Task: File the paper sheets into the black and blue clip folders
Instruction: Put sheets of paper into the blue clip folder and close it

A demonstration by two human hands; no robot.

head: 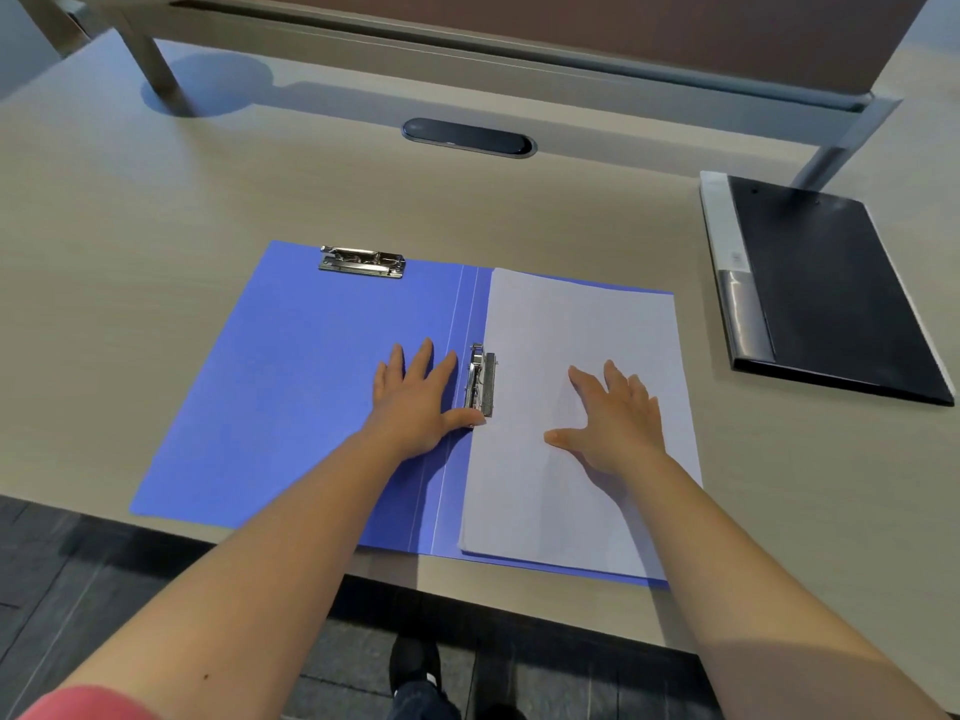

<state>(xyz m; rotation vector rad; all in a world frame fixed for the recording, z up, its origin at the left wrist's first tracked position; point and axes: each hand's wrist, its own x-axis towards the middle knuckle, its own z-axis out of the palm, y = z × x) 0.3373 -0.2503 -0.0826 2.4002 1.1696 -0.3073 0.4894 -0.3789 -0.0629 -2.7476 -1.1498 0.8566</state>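
The blue clip folder (291, 387) lies open and flat on the desk in front of me. A stack of white paper sheets (576, 324) covers its right half, with the left edge under the metal side clip (483, 379) by the spine. A second metal clip (362, 261) sits at the top of the left half. My left hand (415, 402) rests flat on the blue cover, thumb touching the lower end of the side clip. My right hand (613, 418) lies flat on the sheets, fingers spread. The black folder (831, 293) lies closed at the right.
The pale wooden desk (156, 226) has a dark oval cable port (469, 138) at the back centre. A raised shelf on metal legs (156, 70) runs along the back. The desk's front edge is just below the blue folder; dark floor and my shoe show beneath.
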